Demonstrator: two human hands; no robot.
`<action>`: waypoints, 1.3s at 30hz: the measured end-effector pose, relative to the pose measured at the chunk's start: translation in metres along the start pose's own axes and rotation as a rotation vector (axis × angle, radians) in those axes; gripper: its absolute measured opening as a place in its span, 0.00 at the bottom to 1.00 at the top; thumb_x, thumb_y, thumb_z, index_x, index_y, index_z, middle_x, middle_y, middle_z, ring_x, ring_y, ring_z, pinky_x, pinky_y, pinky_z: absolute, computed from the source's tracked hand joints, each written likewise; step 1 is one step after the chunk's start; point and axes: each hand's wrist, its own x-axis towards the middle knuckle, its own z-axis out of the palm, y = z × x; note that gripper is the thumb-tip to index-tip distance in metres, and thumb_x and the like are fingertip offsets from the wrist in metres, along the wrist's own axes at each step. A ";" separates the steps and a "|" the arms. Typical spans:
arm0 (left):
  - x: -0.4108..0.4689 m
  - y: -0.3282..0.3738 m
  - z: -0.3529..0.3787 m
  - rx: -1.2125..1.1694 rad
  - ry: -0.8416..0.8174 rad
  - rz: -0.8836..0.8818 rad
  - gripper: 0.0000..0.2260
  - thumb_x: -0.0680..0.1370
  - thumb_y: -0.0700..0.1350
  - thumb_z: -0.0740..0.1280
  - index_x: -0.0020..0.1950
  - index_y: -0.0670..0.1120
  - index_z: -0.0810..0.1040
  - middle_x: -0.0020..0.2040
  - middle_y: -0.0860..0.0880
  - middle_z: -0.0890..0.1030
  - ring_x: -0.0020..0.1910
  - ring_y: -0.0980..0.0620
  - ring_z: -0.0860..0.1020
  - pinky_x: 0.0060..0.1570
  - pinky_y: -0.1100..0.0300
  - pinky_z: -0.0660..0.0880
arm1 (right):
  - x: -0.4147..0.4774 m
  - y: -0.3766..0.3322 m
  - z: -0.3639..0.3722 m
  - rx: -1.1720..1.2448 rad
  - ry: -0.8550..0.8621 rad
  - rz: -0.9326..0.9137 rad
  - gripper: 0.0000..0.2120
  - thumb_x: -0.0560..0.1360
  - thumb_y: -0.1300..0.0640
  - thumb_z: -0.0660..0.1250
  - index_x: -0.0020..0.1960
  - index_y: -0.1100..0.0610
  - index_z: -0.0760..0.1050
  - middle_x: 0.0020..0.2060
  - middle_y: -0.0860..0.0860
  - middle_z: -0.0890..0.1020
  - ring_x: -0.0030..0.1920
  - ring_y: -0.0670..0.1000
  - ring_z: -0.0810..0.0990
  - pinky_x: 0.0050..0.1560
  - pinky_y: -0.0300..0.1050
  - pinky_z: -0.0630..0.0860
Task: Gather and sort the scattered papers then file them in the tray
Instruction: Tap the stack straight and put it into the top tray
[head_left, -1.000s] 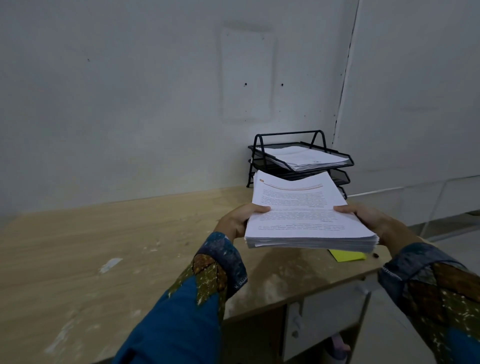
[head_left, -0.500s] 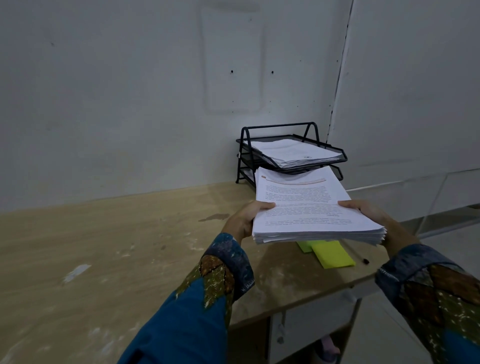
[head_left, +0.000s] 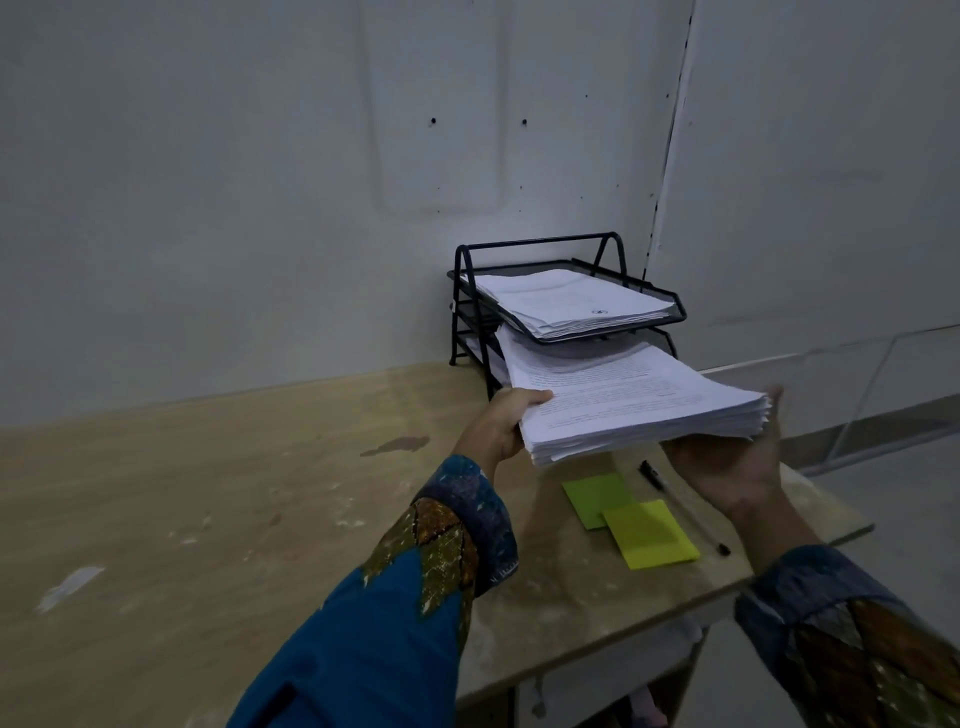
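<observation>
Two sticky notes (head_left: 649, 535), pen (head_left: 652, 475) under paper stack (head_left: 634, 405); left hand (head_left: 498, 426) pinches edge, right hand (head_left: 727, 462) flat beneath; loaded tray (head_left: 675, 310) above.

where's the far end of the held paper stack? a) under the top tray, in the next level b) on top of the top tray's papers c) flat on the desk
a: the far end of the stack of papers disappears beneath the top tray and its front rim, while the left hand grips its near corner above the desk.
</observation>
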 end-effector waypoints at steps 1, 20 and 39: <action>0.006 0.002 0.004 0.005 0.020 0.003 0.17 0.78 0.36 0.63 0.65 0.34 0.69 0.56 0.40 0.78 0.40 0.48 0.77 0.42 0.54 0.78 | 0.001 0.008 0.000 0.078 -0.013 -0.024 0.49 0.56 0.29 0.68 0.68 0.57 0.70 0.65 0.54 0.76 0.63 0.53 0.76 0.65 0.50 0.72; 0.017 0.036 0.018 0.293 -0.047 -0.001 0.09 0.70 0.37 0.73 0.42 0.39 0.73 0.34 0.49 0.80 0.39 0.54 0.77 0.59 0.53 0.76 | 0.080 0.013 0.029 -0.290 0.151 0.053 0.05 0.77 0.65 0.62 0.42 0.61 0.73 0.38 0.52 0.77 0.26 0.43 0.77 0.23 0.29 0.73; 0.062 0.013 0.004 1.180 0.698 0.631 0.23 0.67 0.64 0.69 0.45 0.44 0.79 0.44 0.44 0.82 0.57 0.45 0.73 0.51 0.52 0.68 | 0.140 0.020 0.053 -0.577 0.470 -0.146 0.23 0.70 0.71 0.69 0.63 0.70 0.68 0.44 0.58 0.80 0.47 0.54 0.83 0.51 0.44 0.80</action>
